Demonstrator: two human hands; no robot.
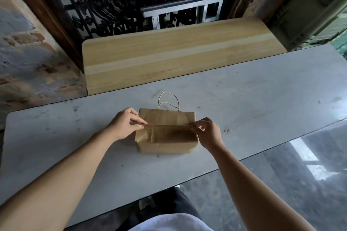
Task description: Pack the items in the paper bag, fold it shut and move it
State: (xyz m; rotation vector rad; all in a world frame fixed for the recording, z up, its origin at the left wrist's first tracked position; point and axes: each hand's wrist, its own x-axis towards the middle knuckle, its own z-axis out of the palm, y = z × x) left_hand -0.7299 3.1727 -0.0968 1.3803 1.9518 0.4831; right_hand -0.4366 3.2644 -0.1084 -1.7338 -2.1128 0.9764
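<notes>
A brown paper bag (166, 138) stands in the middle of the grey table (262, 103). Its upper part is bent over away from me along a crease, and its twine handles (168, 100) lie on the table behind it. My left hand (125, 124) pinches the left end of the crease between thumb and fingers. My right hand (207, 133) pinches the right end in the same way. The bag's contents are hidden.
A light wooden table (178, 56) butts against the far edge of the grey one. Behind it stand a dark ornate metal grille (112, 0) and a metal frame (184, 12). Rough walls flank both sides. Shiny floor lies to my right.
</notes>
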